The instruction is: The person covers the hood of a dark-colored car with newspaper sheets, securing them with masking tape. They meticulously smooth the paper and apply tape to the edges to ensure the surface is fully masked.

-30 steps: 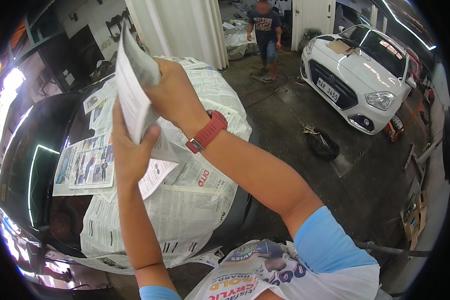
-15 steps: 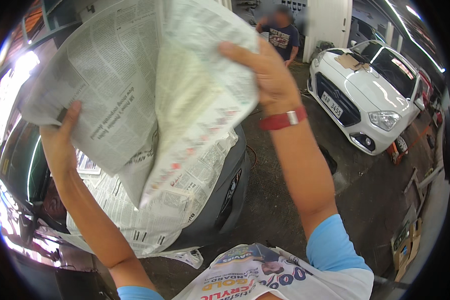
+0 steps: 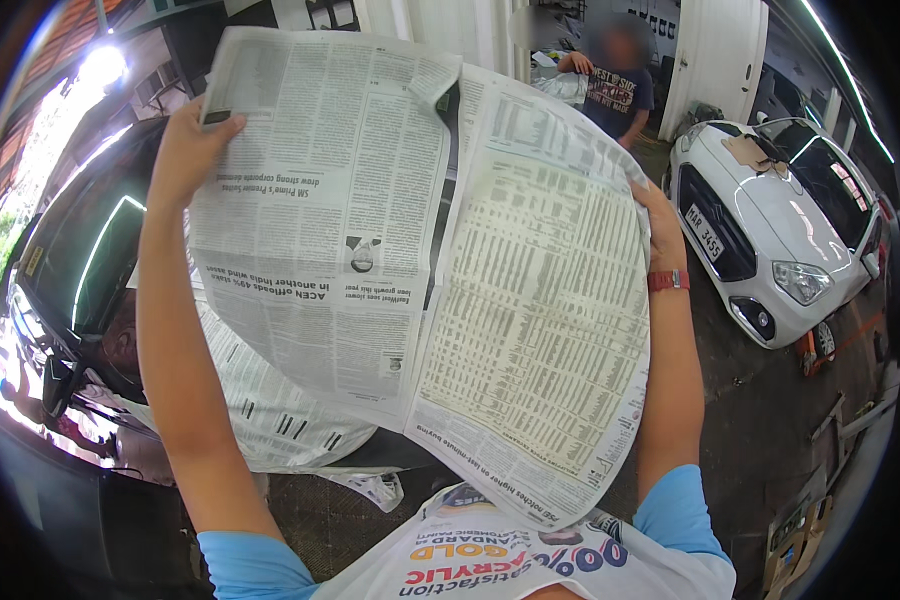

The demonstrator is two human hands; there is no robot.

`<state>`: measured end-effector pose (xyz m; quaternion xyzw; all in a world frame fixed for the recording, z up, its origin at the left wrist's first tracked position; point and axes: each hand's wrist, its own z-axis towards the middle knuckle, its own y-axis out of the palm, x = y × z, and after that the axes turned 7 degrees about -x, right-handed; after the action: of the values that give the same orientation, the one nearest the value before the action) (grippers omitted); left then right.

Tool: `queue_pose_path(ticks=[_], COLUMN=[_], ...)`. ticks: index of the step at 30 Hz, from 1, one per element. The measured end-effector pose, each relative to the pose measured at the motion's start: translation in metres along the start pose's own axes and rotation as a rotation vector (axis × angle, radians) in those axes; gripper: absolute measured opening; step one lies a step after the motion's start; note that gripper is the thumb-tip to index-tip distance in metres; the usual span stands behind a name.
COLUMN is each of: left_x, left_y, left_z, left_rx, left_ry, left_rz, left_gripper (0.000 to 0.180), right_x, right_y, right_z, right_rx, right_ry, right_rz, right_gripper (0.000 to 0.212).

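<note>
An opened newspaper sheet (image 3: 320,220) is spread between my raised hands, its print upside down to me. My left hand (image 3: 192,145) pinches the upper left edge, thumb on the near face. At the right edge my right hand (image 3: 660,222) grips the paper, most of its fingers hidden behind it; a red watch is on that wrist. The sheet creases along its middle, with a gap at the top of the fold. Beneath and behind it, more newspaper (image 3: 270,410) covers the front of a dark car (image 3: 80,270) on the left.
A white car (image 3: 770,220), with a brown piece on its bonnet, is parked at the right. A person in a dark shirt (image 3: 618,100) stands at the back near a white door (image 3: 715,70). Cardboard (image 3: 800,540) leans at the lower right.
The newspaper sheet has been spread from a bunched, folded shape to nearly flat. My hands have moved apart, the right one outward and lower, the left one higher.
</note>
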<state>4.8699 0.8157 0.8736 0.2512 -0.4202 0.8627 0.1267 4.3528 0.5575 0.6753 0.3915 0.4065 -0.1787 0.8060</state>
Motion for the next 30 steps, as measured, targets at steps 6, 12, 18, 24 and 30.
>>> queue_pose_path(ticks=[6,12,18,24,30], left_x=[-0.124,-0.413,-0.440,-0.180,-0.118], left_y=[0.021,-0.059,0.015,0.161,0.302], left_z=[0.020,0.005,-0.024,-0.100,-0.134], left_rx=[0.195,0.448,0.754,0.203,-0.257], left_ry=[-0.051,-0.517,-0.955,-0.031,0.138], left_rz=[0.314,-0.155,0.348,0.119,0.326], left_gripper=[0.039,0.048,0.082,0.068,0.108], right_x=[0.041,0.082,0.145,0.143,0.096], right_y=[-0.055,-0.080,0.027,0.072,0.117], right_z=[-0.037,-0.110,-0.061,-0.035,-0.035], right_rx=[0.250,0.517,0.356,0.269,0.280], right_ry=[0.071,0.170,0.092,0.100,0.105], right_rz=[-0.132,0.027,-0.039,0.029,-0.035], right_gripper=[0.043,0.036,0.023,0.022,0.028])
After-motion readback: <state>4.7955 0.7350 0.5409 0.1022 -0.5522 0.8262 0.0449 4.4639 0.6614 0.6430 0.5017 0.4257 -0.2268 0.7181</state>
